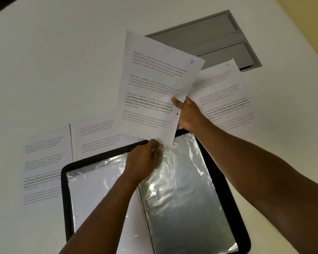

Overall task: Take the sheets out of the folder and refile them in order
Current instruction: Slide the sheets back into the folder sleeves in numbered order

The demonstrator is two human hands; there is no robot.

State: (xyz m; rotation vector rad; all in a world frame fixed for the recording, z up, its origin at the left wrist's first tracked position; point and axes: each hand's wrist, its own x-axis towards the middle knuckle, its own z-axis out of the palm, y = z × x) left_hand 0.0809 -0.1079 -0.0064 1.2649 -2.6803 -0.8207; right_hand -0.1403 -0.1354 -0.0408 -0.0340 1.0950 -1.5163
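Observation:
A black folder (226, 182) lies open on the white table, its clear plastic sleeves (182, 195) shining. My right hand (186, 114) grips the right edge of a printed sheet marked 6 (154, 85), which is raised above the folder's top edge. My left hand (145, 160) pinches the top of a plastic sleeve just below that sheet's lower corner. A sheet marked 10 (226, 96) lies flat on the table behind my right hand. Two more printed sheets (44, 162) (95, 136) lie to the left of the folder. A white sheet (92, 191) sits in the folder's left sleeve.
A grey recessed cable hatch (209, 39) is set into the table at the back, partly under sheets 6 and 10. The table's far right edge (301, 30) runs diagonally at the upper right, with a yellowish floor beyond it.

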